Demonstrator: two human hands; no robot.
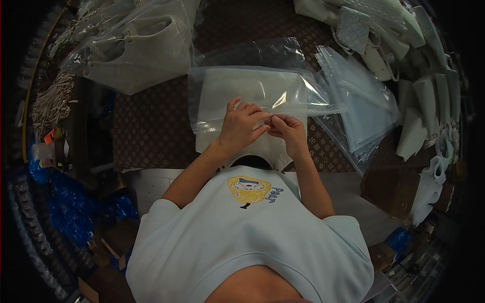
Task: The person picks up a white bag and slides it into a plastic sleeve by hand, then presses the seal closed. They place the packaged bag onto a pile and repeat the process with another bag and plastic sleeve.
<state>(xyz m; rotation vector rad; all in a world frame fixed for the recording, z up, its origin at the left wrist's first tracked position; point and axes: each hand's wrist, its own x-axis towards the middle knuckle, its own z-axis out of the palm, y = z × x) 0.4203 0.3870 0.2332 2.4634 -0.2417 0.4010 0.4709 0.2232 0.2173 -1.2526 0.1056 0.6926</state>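
Observation:
Right in front of me a pale, off-white handbag (222, 93) lies flat on the table, its lower end with a dark curved opening (250, 161) towards my body. A clear plastic bag (290, 83) covers its far part, and the plastic's near edge runs beneath my hands. My left hand (242, 121) reaches over that edge, thumb and forefinger drawn together, the other fingers loosely curved. Close against it, my right hand (285, 129) pinches with thumb and forefinger. Whatever is between the fingertips of both hands is too small to make out.
A stack of clear plastic bags (364, 111) lies to the right on the brown patterned table (146, 131). Pale handbags in plastic (136, 60) stand back left. More pale bags (411, 91) crowd the right edge. Cords (55, 101) hang left, above blue plastic wrap (70, 207).

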